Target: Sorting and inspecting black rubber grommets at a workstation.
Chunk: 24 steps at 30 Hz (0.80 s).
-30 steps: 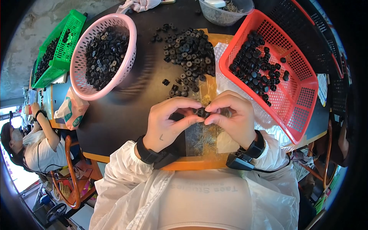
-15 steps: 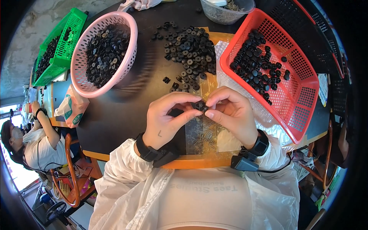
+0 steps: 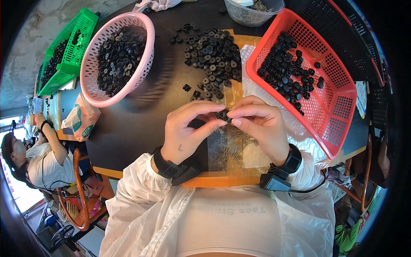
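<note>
Between my two hands is a small round black plastic part (image 3: 223, 115), partly covered by the fingertips. My left hand (image 3: 188, 128) pinches it from the left with thumb and forefinger. From the right, my right hand (image 3: 259, 126) grips the same part between thumb and fingers. Just beyond the fingers lies a heap of black round pieces with centre holes (image 3: 214, 55). Under my hands, thin metal pins (image 3: 233, 150) are scattered on the tabletop beside a pale square of paper (image 3: 255, 156).
A red basket (image 3: 327, 132) of black capped parts stands at right. At left are a pink basket (image 3: 95, 103) of black pieces, a green basket (image 3: 77, 58) and a tissue pack (image 3: 87, 118). A clear tub (image 3: 252, 19) sits at the back. Another person (image 3: 47, 165) works at far left.
My right fingers have shifted slightly left on the black part, and its angle has altered a little. Both hands still hold it in nearly the same place.
</note>
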Each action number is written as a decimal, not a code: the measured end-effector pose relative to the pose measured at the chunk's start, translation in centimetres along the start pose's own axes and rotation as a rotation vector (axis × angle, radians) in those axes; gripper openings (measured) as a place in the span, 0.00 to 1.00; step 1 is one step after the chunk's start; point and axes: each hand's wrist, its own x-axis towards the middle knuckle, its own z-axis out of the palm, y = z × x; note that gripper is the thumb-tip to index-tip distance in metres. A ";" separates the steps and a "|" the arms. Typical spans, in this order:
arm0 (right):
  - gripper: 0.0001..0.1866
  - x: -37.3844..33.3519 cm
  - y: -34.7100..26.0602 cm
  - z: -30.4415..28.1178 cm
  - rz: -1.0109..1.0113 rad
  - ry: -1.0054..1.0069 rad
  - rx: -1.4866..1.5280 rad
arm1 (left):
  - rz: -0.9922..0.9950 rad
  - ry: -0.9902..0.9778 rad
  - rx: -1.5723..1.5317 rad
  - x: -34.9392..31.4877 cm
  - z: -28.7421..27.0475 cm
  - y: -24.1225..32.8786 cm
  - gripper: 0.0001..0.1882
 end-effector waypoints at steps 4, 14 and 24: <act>0.11 0.0 0.3 -0.2 -0.017 -0.021 0.017 | 0.006 -0.013 0.014 0.0 0.0 0.3 0.16; 0.24 0.2 -0.2 -0.1 0.203 -0.064 0.186 | 0.102 -0.038 0.177 0.1 -0.2 0.2 0.18; 0.21 -0.1 0.3 -0.1 0.191 -0.080 0.190 | 0.270 -0.069 0.218 -0.2 0.2 0.1 0.22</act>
